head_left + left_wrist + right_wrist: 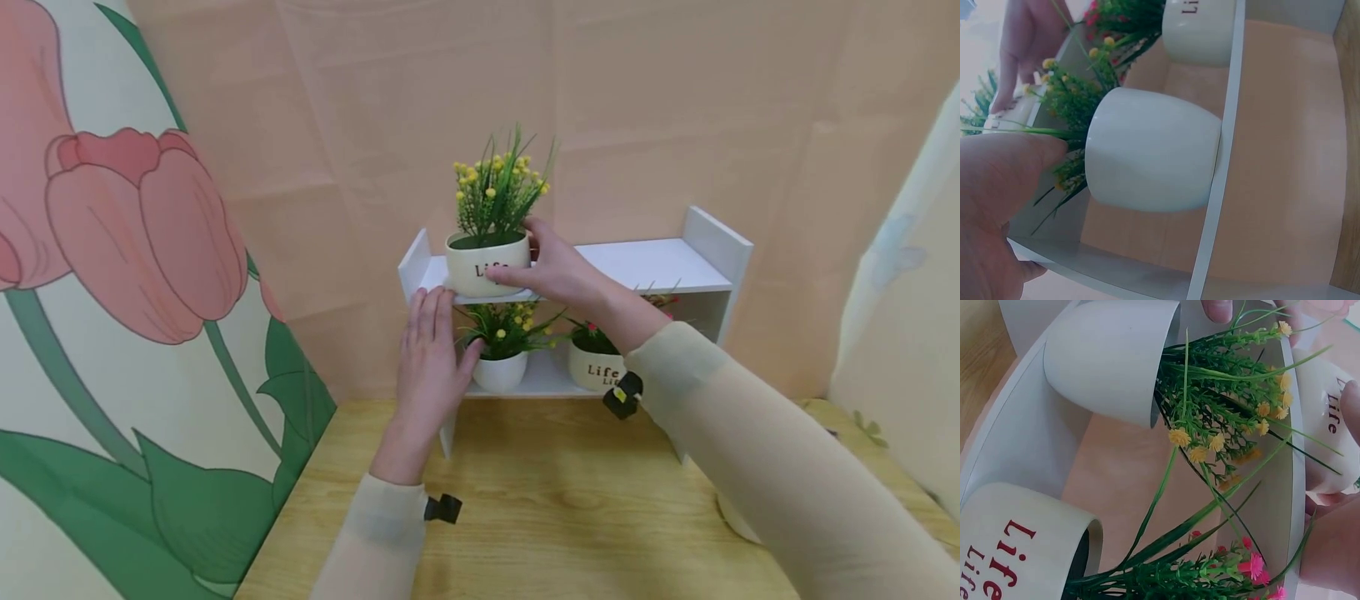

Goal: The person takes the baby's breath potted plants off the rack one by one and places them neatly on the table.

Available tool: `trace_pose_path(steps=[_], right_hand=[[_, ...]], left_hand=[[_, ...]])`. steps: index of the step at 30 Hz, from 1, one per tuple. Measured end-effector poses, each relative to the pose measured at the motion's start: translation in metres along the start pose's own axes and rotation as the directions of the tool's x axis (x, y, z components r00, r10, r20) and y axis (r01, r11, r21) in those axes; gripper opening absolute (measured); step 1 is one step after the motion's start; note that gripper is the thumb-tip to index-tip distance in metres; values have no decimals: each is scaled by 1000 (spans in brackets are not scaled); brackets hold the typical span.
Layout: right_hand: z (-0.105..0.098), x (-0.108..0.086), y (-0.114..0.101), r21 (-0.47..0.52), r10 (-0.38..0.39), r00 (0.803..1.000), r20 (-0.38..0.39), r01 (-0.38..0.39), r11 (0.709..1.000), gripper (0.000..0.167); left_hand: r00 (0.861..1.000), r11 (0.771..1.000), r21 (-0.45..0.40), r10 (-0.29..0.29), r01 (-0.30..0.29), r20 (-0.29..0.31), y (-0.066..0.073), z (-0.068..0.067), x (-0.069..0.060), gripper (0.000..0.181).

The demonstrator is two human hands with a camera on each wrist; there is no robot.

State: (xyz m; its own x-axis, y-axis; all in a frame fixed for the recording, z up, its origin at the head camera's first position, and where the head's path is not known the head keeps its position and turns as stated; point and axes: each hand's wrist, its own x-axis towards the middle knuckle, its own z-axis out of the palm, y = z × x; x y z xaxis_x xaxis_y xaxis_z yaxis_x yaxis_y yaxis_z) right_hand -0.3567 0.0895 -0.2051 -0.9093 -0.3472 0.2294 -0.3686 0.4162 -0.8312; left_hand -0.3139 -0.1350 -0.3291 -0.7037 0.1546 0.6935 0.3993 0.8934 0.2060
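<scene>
On the left end of the white shelf's top board (637,260) sits a cream flowerpot (467,268) marked "Life", with yellow flowers and grass. My right hand (561,265) grips this pot from its right side, thumb across the front and fingers behind. My left hand (429,358) rests its straight fingers against the shelf's left front edge, just below the pot, with its thumb near the lower plant. Under the top board stands a plain white flowerpot (1154,150) with yellow flowers. Right of it is a "Life" pot (1016,550) with pink-red flowers.
The shelf's right upright panel (716,250) rises above the top board. Below is a wooden table (555,517). A pale rounded object (737,518) is partly hidden by my right forearm. A tulip-printed wall (135,242) stands at left, a pinkish cloth behind.
</scene>
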Motion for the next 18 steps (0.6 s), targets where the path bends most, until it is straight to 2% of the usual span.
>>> trace_pose_path(steps=[10,18], right_hand=[[4,-3,-1,16,-5,999,-40,6,1000,119],[5,-6,0,2,7,998,-62,-7,1000,121]], left_hand=[[1000,1000,-6,10,-10,-8,-1,-3,-1,86],[1000,1000,1,6,-6,10,-2,-4,-2,87]])
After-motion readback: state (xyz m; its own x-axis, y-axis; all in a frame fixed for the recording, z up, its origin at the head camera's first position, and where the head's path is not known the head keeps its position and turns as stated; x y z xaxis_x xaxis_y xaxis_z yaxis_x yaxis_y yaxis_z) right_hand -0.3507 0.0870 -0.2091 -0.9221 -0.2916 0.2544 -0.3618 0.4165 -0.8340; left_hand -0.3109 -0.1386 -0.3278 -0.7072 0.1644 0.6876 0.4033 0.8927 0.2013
